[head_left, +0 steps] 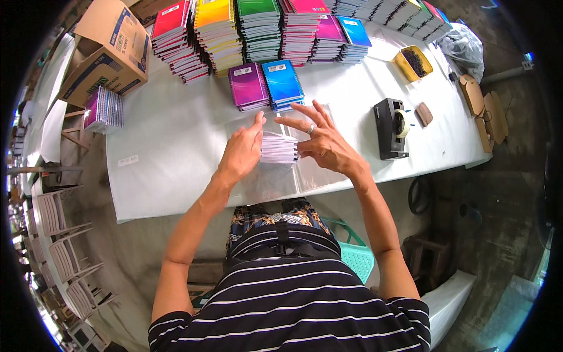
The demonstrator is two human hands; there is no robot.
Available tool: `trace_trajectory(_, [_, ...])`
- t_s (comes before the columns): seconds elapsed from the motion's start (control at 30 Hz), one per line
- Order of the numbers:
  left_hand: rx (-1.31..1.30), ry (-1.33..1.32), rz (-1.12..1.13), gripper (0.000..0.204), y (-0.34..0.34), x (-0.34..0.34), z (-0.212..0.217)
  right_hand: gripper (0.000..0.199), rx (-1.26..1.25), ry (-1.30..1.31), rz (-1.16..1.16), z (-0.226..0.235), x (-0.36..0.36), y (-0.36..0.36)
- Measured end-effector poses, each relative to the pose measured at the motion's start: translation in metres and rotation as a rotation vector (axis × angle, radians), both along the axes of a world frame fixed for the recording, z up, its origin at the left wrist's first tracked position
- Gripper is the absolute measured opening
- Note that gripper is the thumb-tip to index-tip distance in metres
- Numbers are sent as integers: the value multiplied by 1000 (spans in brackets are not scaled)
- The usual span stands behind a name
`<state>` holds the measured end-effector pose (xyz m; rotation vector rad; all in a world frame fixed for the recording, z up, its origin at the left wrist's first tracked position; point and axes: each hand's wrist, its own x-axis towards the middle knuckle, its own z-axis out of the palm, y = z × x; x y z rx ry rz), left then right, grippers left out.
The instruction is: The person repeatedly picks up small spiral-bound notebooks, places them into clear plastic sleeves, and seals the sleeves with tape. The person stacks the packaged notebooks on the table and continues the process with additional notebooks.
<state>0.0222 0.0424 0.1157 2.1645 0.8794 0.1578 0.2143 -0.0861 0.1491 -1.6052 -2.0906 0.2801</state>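
Observation:
A small stack of notebooks (279,150) lies between my hands, its white page edges showing. My left hand (242,149) is against the left side of the stack, fingers close together and pointing away from me. At the right side, my right hand (326,142), with a ring on one finger, touches the stack with its lower fingers while other fingers stretch out and spread above. A clear plastic sheet (314,177) is spread under the stack. Just beyond stand a purple notebook pile (248,85) and a blue notebook pile (284,82). My thumbs' exact hold is partly hidden.
Tall piles of coloured notebooks (261,35) line the far side of the table (170,170). At right are a black tape dispenser (389,129), a brown block (423,114) and a yellow tray (413,63). An open cardboard box (108,56) and another notebook stack (104,110) are at left.

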Motion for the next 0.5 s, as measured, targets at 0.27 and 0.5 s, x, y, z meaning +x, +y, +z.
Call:
trace_trajectory(0.27, [-366,-509,190,53,-11,-19,-4,7,-29,119,-87,-17,0,1])
trace_trajectory(0.5, [-163,-591,193,41,-12,-80,-74,16,-40,33,-105,-16,-53,2])
